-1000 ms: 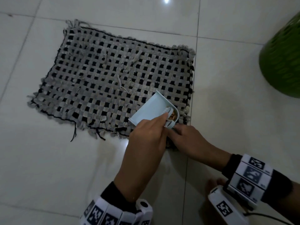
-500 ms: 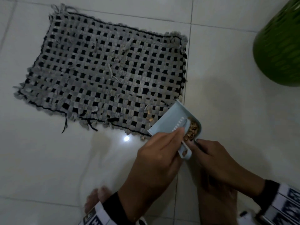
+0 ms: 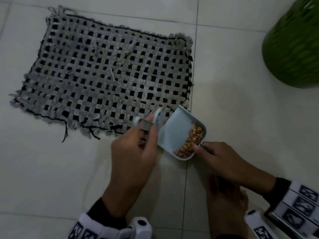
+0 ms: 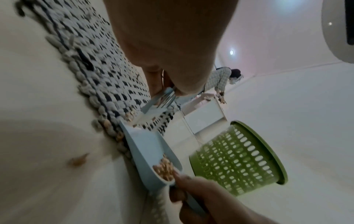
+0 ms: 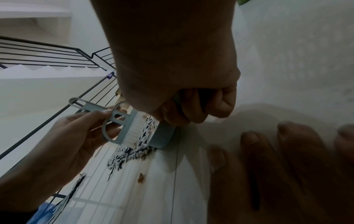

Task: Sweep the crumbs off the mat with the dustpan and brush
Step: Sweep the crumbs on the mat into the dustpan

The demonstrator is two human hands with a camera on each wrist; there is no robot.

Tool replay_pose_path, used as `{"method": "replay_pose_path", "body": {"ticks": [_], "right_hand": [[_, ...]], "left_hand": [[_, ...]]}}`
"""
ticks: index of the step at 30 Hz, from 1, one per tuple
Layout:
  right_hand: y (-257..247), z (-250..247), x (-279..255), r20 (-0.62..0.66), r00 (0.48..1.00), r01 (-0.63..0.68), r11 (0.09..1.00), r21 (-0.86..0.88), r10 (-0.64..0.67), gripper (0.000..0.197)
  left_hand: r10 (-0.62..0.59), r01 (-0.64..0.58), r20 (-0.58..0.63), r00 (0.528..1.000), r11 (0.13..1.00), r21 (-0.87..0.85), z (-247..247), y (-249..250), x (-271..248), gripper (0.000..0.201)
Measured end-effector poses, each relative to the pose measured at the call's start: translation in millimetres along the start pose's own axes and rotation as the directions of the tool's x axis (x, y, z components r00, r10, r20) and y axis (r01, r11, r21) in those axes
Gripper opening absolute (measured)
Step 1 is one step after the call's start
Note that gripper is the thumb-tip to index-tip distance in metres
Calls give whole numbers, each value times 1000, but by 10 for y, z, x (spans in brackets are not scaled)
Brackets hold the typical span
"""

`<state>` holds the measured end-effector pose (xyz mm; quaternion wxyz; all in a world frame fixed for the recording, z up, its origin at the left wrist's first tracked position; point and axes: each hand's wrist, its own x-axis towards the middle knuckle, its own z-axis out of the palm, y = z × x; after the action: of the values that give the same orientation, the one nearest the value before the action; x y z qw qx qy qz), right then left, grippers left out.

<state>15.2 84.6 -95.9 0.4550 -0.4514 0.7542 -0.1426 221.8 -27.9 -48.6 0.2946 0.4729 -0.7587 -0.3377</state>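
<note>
The grey-and-black woven mat lies on the white tile floor. A light blue dustpan has its lip at the mat's near right corner. A heap of brown crumbs sits at its heel. My right hand grips the pan's handle. My left hand holds the small blue brush just left of the pan, over the mat's edge. In the left wrist view a few crumbs lie on the mat by the pan's lip. The brush's white bristles point down.
A green perforated basket stands on the floor to the right. One loose crumb lies on the tile near the mat's corner. My bare toes are close behind the pan. Another person bends down far off.
My left hand has drawn the brush out of the pan to its left side. The pan's inside now shows fully, crumbs heaped at the heel. The head view has shifted.
</note>
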Motion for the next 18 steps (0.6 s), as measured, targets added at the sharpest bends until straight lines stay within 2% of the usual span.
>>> {"method": "replay_pose_path", "body": {"ticks": [4,7,9,13,18], "right_hand": [[10,-82,25,43,999,-29,999,-47,31,52],[-2,-117,53,71,997,-22,995,-102,29,56],[-13,-135,65,72,997,-28,994,-104,36,56],[-34,-145,71,78,996,-33,993,-114,42,55],[-33,-196,94,90,995,-37,991,-130,49,50]], "left_hand": [[-40,45,-49,998,993,105,-130,-167,142,18],[3,-15,59,998,979,202,-46,-200,206,22],[11,-37,123,992,977,209,44,-163,183,18],[91,-129,216,972,977,170,197,-105,35,32],[214,-248,243,946,962,118,344,14,-60,37]]}}
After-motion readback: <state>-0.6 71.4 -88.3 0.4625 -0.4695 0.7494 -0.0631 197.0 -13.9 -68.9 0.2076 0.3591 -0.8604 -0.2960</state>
